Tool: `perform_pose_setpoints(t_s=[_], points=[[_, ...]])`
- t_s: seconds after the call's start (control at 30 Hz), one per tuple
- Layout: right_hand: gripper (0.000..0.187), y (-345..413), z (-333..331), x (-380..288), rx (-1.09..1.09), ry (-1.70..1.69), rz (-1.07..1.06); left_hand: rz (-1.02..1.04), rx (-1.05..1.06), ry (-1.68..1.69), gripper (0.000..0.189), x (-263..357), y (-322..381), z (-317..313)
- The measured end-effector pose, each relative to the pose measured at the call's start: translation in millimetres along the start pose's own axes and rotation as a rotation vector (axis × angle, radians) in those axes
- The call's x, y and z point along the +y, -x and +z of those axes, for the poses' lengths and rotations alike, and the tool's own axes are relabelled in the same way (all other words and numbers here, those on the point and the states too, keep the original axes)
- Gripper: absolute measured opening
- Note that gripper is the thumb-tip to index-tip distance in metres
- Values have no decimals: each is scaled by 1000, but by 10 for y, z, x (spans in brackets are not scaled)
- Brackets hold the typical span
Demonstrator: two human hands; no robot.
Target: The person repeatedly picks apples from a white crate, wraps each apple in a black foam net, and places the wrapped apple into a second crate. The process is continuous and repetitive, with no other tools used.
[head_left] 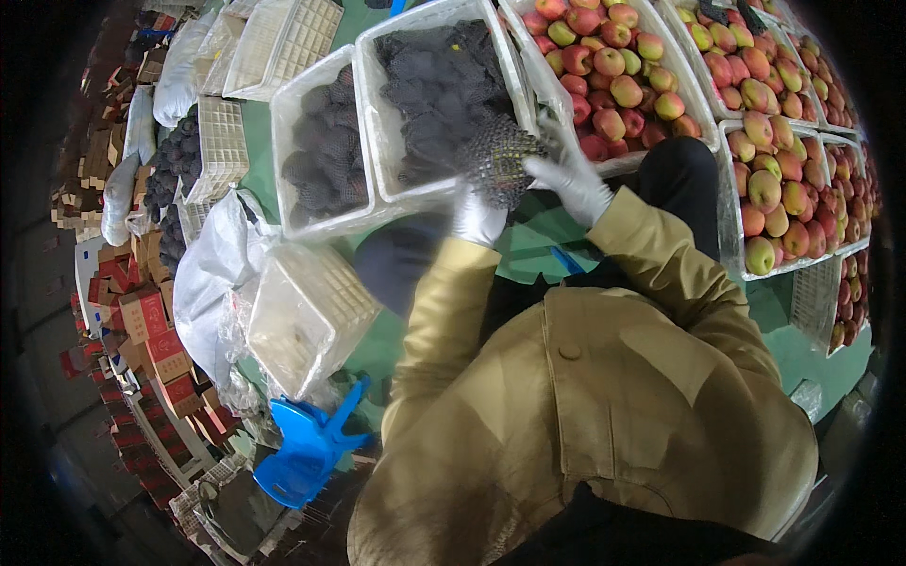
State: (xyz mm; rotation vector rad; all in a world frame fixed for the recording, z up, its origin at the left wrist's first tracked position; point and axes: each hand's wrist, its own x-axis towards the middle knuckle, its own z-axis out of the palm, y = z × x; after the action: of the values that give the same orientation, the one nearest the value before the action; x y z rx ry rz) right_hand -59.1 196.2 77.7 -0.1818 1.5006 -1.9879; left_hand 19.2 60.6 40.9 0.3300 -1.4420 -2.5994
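A black foam net sleeve [504, 157] is stretched around a round fruit, with yellowish-green showing through the mesh. My left hand [480, 218], in a white glove, grips it from below. To its right, my right hand [570, 180], also gloved in white, has its thumb against the net's edge. Its other fingers are blurred, so their hold is unclear. Just beyond my hands stands a white plastic-lined crate [366, 113] of fruit in black nets [446, 92]. At the upper right, a lined crate [697, 92] holds bare red and green apples [609, 85].
Another crate [276, 141] of netted fruit stands left. More apple crates [729, 191] line the right side. A lined crate [304, 318], a white sack [212, 276] and a blue plastic chair [304, 453] are on my left. Cardboard boxes [166, 354] lie farther left.
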Motion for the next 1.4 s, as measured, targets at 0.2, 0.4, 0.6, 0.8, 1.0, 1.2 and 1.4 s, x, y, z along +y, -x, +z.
perform_pose_setpoints(t_s=[0.2,0.4,0.6,0.8,1.0,1.2,1.4], points=[[50,-78,-52,84,-53,-475,201,-23,62,-45,34,6,61,-159],[69,-152,-213,326,-29,69,-86,231,320,-523,36,196,-57,263],[73,-356,-410,257,-251,145,156,-128,-34,-255,37,-101,-281,32],[79,-429,-643,387,-274,104,317,-514,278,-1493,33,-253,-1155,-2262],[84,-551,-618,332,-319,120,375,-283,388,-1534,16,-831,-1274,-3109],[81,-590,-594,228,-377,134,264,-120,452,-718,19,-145,-1533,-2408],[82,-591,-345,-27,-562,338,-38,83,107,-683,44,576,-1025,-1035]])
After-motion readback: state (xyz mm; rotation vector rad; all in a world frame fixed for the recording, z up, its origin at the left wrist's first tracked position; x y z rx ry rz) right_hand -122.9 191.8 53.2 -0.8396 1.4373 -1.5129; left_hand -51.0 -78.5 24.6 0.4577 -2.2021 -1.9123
